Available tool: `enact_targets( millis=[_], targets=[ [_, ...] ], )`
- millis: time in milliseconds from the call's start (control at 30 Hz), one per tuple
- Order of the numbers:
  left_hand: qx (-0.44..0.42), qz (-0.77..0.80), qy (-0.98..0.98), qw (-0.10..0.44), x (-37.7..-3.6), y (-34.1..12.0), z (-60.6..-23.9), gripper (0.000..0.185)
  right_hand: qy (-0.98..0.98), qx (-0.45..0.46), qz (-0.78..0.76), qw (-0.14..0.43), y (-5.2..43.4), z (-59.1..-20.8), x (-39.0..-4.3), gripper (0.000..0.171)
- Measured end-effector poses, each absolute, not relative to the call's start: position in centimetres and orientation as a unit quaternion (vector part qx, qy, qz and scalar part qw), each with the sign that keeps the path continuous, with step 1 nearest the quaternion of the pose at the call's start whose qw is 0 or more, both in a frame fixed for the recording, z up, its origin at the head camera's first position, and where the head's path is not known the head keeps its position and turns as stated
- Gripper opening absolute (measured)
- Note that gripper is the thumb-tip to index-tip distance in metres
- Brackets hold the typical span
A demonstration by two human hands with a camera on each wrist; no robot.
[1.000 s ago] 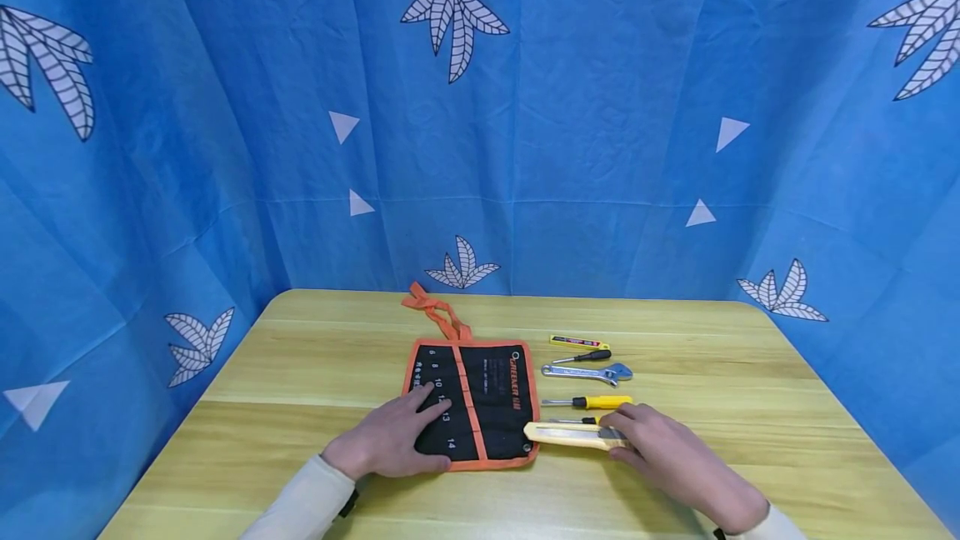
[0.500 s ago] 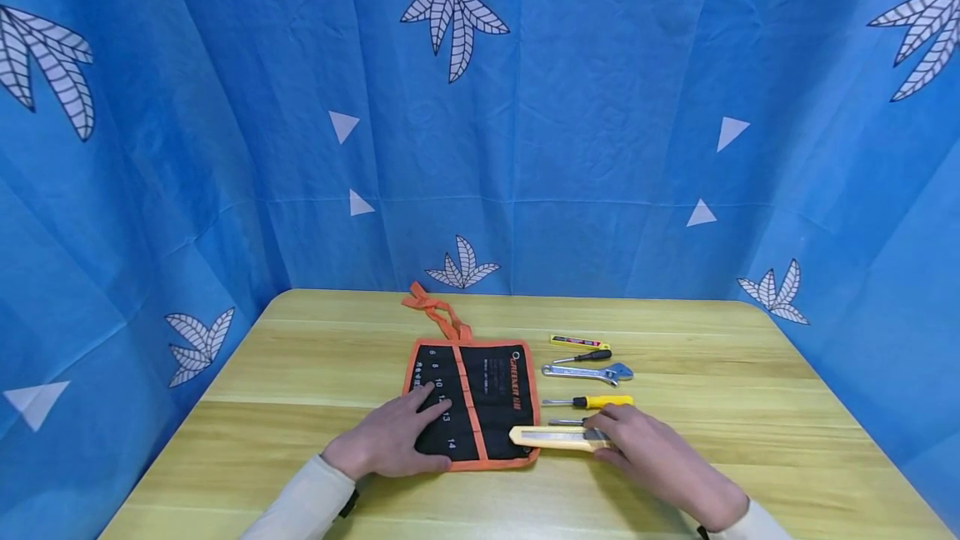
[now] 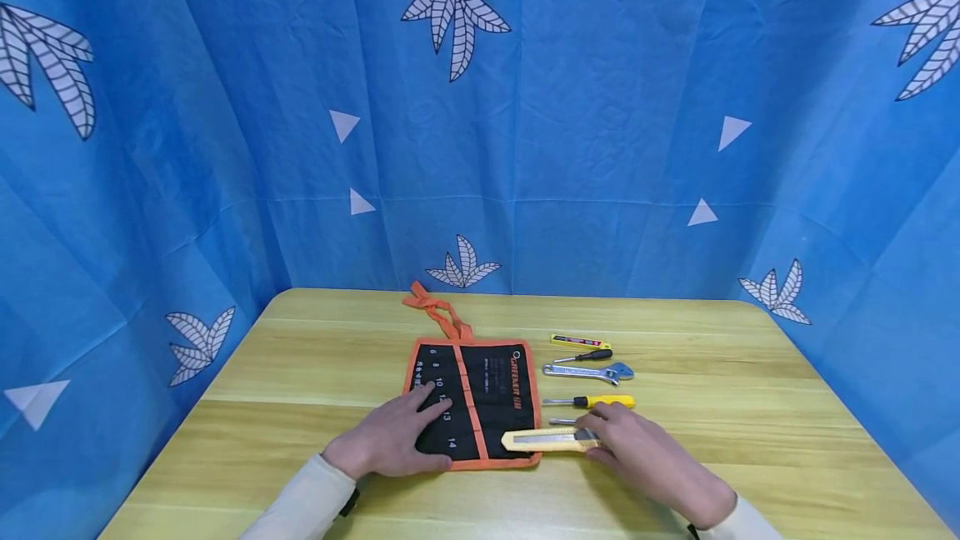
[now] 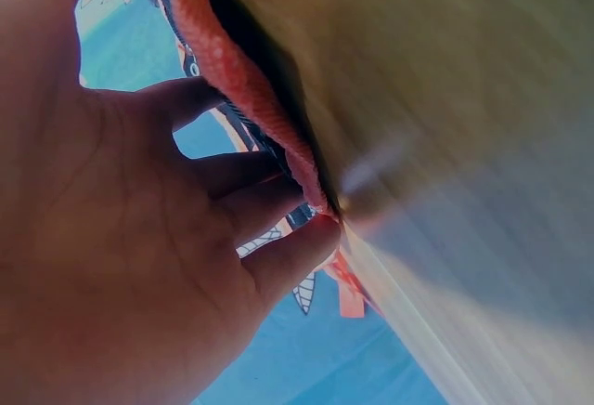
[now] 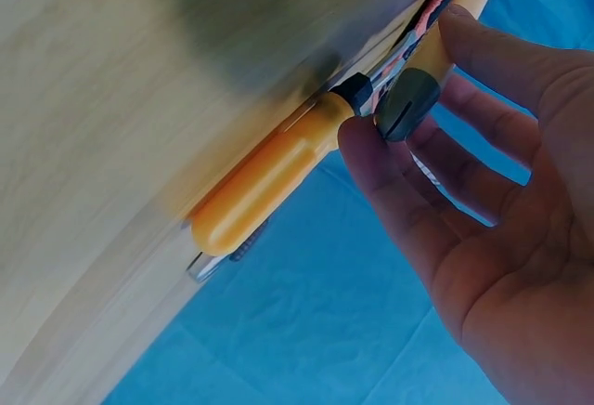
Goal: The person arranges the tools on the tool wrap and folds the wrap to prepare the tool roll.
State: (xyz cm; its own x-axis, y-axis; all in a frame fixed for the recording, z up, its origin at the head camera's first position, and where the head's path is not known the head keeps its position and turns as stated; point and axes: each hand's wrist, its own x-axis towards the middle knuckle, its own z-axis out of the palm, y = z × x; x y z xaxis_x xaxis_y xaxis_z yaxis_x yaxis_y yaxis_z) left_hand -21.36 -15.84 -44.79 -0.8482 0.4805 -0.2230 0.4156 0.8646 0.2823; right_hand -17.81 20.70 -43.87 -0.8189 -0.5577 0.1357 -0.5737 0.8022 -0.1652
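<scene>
My right grip (image 3: 643,458) pinches a pale-yellow utility knife (image 3: 543,440), one end over a black tool pouch (image 3: 492,407) on the tabletop (image 3: 750,415); my left grip (image 3: 397,436), fingers spread, rests on the pouch's left side.

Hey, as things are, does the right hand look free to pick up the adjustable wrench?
Probably not: the right hand pinches the box cutter. Otherwise the way seems open, since the adjustable wrench lies uncovered on the table, beyond a yellow-handled screwdriver.
</scene>
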Motion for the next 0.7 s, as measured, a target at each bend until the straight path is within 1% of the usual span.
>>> enact_targets(
  millis=[700],
  targets=[
    [0.236, 0.11, 0.955, 0.141, -21.3, -15.9, -44.8, 0.088, -0.946, 0.305, 0.107, 0.031, 19.5, -44.1, -18.0, 0.027]
  ],
)
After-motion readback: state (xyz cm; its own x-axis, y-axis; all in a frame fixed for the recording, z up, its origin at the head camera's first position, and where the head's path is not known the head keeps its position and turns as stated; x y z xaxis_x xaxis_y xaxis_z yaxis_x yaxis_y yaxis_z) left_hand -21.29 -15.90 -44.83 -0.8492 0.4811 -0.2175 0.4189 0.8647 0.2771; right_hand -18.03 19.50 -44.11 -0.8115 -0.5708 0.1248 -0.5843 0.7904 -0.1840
